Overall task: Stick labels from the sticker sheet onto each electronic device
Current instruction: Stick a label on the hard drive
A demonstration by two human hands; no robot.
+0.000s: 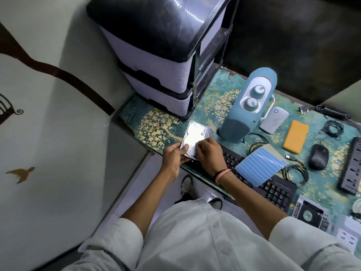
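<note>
A silver hard drive (197, 133) is held tilted above the table's near left corner. My left hand (174, 156) grips its lower left edge, thumb on top. My right hand (210, 153) presses its fingertips on the drive's lower face; any label under them is hidden. The sticker sheet (260, 166), blue with pale strips, lies across the black keyboard (273, 189). Other devices lie to the right: a blue-grey speaker (246, 106), a white power bank (274, 119), an orange drive (296, 136), a black mouse (318, 156), a power strip (351, 165).
A plastic drawer unit (166, 61) stands at the table's back left. Coiled black cables (295, 172) lie between keyboard and mouse. A drive caddy (310, 214) and a white socket block (346, 233) sit at the near right. The wall (48, 114) runs close on the left.
</note>
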